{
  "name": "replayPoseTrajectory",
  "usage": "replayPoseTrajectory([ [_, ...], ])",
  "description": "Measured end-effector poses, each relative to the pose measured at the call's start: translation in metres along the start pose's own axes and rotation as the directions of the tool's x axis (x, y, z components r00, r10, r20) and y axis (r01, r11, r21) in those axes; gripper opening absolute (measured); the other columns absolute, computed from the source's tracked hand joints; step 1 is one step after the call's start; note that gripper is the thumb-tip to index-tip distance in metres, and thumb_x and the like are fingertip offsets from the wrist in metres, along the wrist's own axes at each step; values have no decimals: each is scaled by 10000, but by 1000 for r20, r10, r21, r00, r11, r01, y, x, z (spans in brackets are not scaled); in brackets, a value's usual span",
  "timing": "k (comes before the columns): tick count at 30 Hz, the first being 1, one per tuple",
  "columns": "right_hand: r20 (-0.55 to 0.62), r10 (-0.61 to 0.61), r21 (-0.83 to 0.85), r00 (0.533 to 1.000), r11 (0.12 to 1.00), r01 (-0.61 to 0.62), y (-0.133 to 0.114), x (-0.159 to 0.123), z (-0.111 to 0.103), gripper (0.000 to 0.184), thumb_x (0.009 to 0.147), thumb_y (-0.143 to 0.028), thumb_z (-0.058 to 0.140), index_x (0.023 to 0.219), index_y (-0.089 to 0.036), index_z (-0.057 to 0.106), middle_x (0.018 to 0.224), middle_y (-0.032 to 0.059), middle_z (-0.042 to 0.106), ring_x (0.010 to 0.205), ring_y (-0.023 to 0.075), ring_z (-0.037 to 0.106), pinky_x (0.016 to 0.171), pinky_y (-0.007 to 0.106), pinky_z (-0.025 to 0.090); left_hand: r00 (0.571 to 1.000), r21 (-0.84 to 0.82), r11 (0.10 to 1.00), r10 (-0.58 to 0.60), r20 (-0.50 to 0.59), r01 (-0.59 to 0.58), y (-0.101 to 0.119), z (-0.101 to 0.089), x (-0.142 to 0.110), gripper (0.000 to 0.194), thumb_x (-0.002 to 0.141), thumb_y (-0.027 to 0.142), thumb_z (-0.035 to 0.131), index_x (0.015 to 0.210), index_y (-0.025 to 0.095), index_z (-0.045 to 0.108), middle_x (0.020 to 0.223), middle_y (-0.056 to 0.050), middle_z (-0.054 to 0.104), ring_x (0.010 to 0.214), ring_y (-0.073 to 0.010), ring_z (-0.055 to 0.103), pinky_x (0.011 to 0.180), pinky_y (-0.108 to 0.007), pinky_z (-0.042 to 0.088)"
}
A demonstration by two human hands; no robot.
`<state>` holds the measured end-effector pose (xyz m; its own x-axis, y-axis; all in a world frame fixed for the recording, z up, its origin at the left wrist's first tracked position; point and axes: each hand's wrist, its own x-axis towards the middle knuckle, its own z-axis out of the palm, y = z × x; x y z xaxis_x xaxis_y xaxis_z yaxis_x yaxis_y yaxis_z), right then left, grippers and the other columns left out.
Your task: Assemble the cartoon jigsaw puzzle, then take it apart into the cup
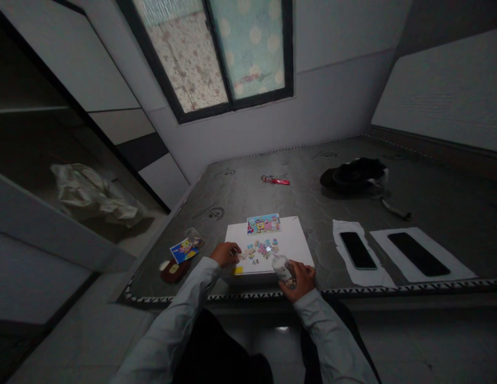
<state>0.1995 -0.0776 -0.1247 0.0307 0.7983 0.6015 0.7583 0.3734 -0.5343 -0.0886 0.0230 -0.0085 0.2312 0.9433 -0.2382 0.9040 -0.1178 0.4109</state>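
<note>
A white board lies on the grey table near its front edge. Several small coloured puzzle pieces are scattered on it, below a colourful cartoon picture. My left hand rests at the board's left edge with its fingers curled by the pieces; what it holds is too small to make out. My right hand is closed round a small clear jar, tilted toward the pieces at the board's front right corner.
Two dark phones lie on white sheets to the right. A black cap and a red wrapper sit farther back. A small picture card and a brown object lie at the left corner.
</note>
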Motion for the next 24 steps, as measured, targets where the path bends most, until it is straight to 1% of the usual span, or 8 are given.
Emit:
replayPoseTrajectory([
  [2,-10,-14,-9,1000,1000,14,0,0,0,534,692,-401,583,1172,-184,494,1076,104,647,999,266,586,930,433,297,1000,3,1000,-1,-15,1,3,2,-1,354,613,285,772,950,191,718,919,-43,721,770,-162,655,714,-242,478],
  [5,3,-4,-10,1000,1000,4,-1,0,-1,527,695,-391,576,1176,-196,482,1078,101,648,1006,266,585,931,436,294,997,29,999,-14,-70,16,9,5,-3,389,633,403,783,953,195,709,912,-44,719,821,-180,653,748,-258,479],
  [6,11,3,-8,1000,1000,-3,-1,0,-1,525,694,-387,576,1175,-202,479,1080,99,648,1009,265,584,934,437,293,996,41,999,-27,-90,31,11,7,-4,379,638,401,785,946,195,709,906,-44,720,826,-182,653,752,-261,478],
  [8,25,14,-3,1000,1000,-14,-2,1,-2,522,692,-381,575,1174,-210,476,1082,93,647,1010,263,584,939,437,290,992,59,996,-57,-114,64,14,10,-4,325,646,336,787,929,195,713,891,-40,724,822,-178,654,754,-262,477],
  [11,25,7,-5,1000,1000,-7,-4,2,-4,518,698,-384,573,1175,-206,478,1075,92,647,1011,262,584,940,431,294,990,66,993,-87,-114,95,15,12,-2,251,648,257,778,884,192,725,886,-45,729,834,-180,659,753,-261,478],
  [14,11,-8,-6,1000,1000,9,-4,2,-4,524,698,-389,574,1177,-198,481,1073,93,647,999,259,586,932,426,297,990,71,992,-98,-98,105,15,12,0,219,644,263,778,847,190,740,889,-51,732,848,-185,661,743,-254,476],
  [20,-5,-13,-26,1000,1000,12,-3,1,-3,525,691,-390,582,1169,-192,492,1075,98,651,997,262,588,937,425,299,994,76,992,-99,-48,103,11,8,4,213,651,280,766,844,188,765,842,-42,737,801,-171,654,702,-234,453],
  [24,-21,-23,-3,1000,1000,23,-2,1,-1,525,688,-369,589,1174,-198,487,1067,91,651,993,257,591,933,427,296,994,61,993,-94,-54,97,10,6,2,222,676,311,742,855,182,767,863,-47,738,821,-178,650,702,-238,443],
])
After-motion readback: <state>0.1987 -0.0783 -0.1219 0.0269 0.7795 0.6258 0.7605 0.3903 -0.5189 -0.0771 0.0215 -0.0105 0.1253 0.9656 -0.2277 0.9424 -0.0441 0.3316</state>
